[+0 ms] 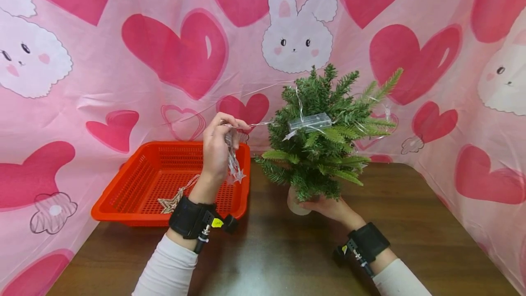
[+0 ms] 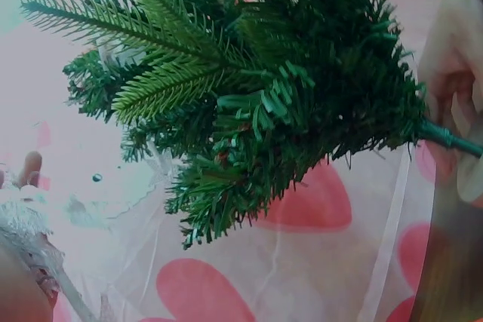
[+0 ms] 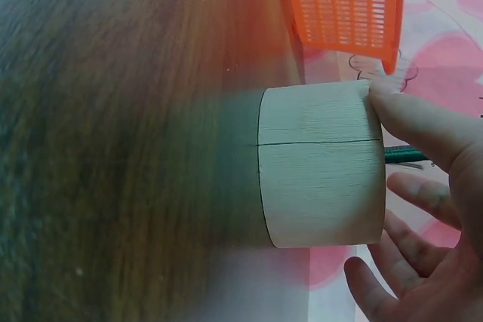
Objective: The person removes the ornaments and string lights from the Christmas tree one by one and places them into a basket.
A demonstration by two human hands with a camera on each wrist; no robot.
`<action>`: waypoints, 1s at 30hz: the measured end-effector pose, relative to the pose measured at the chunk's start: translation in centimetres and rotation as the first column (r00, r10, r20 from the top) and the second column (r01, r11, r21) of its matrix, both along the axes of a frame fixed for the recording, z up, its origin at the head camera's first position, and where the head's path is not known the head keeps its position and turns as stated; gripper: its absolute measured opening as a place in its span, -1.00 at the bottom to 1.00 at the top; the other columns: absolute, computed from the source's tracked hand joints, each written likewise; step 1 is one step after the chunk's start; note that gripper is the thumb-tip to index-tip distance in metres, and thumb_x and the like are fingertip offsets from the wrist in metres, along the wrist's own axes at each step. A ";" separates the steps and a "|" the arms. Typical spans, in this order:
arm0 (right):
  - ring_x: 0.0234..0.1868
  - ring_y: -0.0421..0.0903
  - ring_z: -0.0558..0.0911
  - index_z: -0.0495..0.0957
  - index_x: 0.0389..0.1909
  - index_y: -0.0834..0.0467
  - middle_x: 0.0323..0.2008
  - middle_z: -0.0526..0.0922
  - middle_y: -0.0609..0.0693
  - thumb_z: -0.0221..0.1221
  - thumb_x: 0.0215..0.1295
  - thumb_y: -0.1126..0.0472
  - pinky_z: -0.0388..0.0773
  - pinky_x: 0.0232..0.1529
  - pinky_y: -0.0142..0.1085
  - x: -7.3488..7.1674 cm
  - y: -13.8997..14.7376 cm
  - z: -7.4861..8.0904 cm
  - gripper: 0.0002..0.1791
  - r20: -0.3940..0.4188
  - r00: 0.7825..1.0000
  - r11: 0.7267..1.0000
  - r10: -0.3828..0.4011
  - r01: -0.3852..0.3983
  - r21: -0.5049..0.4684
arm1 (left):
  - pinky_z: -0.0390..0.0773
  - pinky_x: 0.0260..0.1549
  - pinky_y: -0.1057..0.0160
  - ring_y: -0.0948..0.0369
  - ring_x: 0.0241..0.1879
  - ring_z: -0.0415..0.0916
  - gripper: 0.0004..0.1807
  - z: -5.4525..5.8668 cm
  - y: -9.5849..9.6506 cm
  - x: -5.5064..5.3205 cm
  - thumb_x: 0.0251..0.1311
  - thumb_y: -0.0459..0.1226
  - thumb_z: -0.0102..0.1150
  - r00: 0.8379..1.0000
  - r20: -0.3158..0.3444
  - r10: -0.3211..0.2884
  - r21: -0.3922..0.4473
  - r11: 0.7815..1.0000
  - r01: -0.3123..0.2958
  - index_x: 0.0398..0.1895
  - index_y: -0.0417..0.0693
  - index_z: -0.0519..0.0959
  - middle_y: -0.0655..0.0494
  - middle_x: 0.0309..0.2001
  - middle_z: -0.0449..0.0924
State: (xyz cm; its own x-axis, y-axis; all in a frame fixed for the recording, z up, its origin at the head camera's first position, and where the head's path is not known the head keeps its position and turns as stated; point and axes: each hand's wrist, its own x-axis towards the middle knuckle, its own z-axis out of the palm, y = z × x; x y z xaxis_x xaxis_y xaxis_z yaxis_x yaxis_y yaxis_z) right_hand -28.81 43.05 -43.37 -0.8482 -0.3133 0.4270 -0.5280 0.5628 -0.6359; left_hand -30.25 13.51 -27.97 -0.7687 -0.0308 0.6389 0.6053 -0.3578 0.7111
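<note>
A small artificial Christmas tree with green needles leans to the right above the table. My right hand grips its pale wooden base, thumb at the upper rim and fingers on the other side, near the green stem. To the left of the tree, my left hand holds a bunch of string lights with clear stars. From these fingers a thin wire runs taut to the branches. A clear battery box rests among the needles, with more wire around it.
An orange plastic basket stands on the left of the brown wooden table, under and behind my left hand. Inside lies a woven star ornament with a string. A pink curtain with hearts and rabbits surrounds the table.
</note>
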 end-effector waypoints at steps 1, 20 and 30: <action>0.21 -0.55 0.31 0.32 0.33 0.15 0.25 0.50 0.06 0.50 -0.03 0.27 0.25 0.21 -0.62 0.0 0.1 0.0 -0.14 0.003 1.000 1.000 -0.001 0.001 0.002 | 0.28 -0.60 0.35 0.22 -0.70 0.21 -0.70 0.1 0.0 0.0 0.28 -0.42 -0.36 1.000 0.002 0.013 -0.019 1.000 -0.013 -0.37 -0.11 0.45 0.15 -0.46 0.66; 0.32 0.09 0.46 0.35 0.35 0.20 0.31 0.48 0.11 0.38 0.16 0.02 0.42 0.24 0.06 0.6 0.8 0.8 -0.23 0.106 0.991 0.970 -0.078 0.051 0.236 | 0.38 -0.24 0.29 0.22 -0.18 0.33 -0.68 0.5 0.4 0.2 0.30 -0.24 0.11 0.941 -0.101 0.323 -0.423 0.842 -0.334 -0.59 -0.23 0.45 0.01 -0.17 0.36; 0.29 -0.05 0.43 0.31 0.36 0.12 0.28 0.48 0.04 0.45 0.08 0.07 0.39 0.25 -0.05 0.6 1.0 0.5 -0.17 0.041 0.998 0.984 -0.042 0.034 0.175 | 0.43 -0.18 0.30 0.15 -0.07 0.44 -0.45 0.3 0.4 -0.2 0.23 -0.13 0.31 0.919 -0.122 0.375 -0.384 0.836 -0.392 -0.79 -0.19 0.33 -0.03 -0.08 0.46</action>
